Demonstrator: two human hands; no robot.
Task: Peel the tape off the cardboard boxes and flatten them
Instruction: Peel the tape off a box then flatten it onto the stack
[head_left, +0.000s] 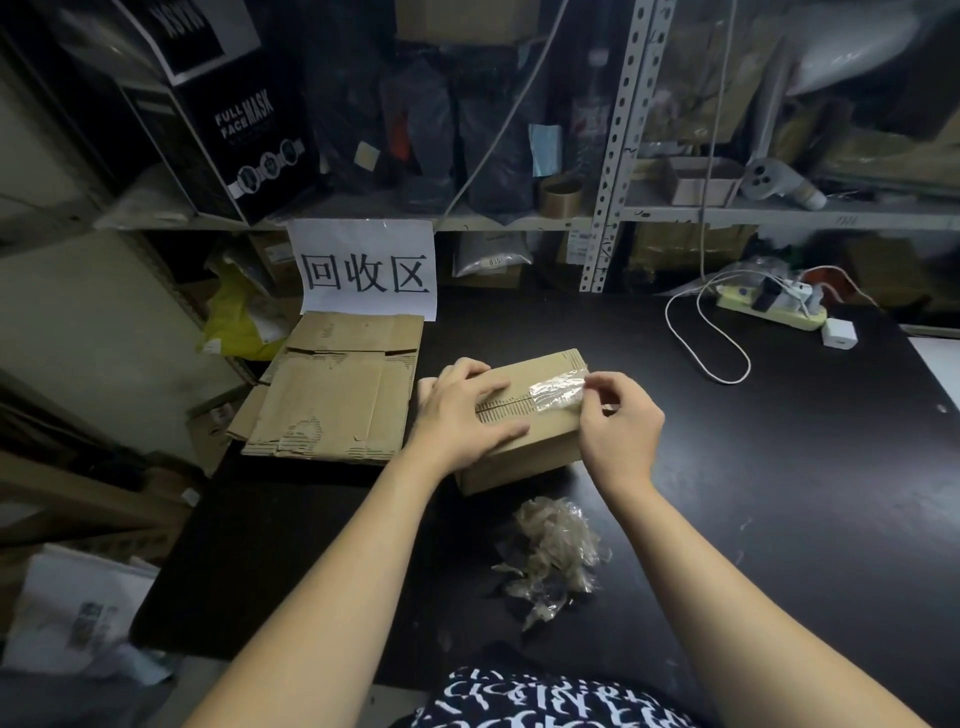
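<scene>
The left hand (464, 410) is pressing flat-fingered on the box (524, 421) while the right hand (618, 421) is pinching the clear tape (558, 395) in a narrow grip.

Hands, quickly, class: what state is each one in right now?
Left hand: open, fingers flat, pressing down on the cardboard box.
Right hand: closed, pinching the clear tape, which is partly lifted off the box top.

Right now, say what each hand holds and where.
The right hand pinches the clear tape at its peeled right end; left hand presses flat on the box top.
</scene>
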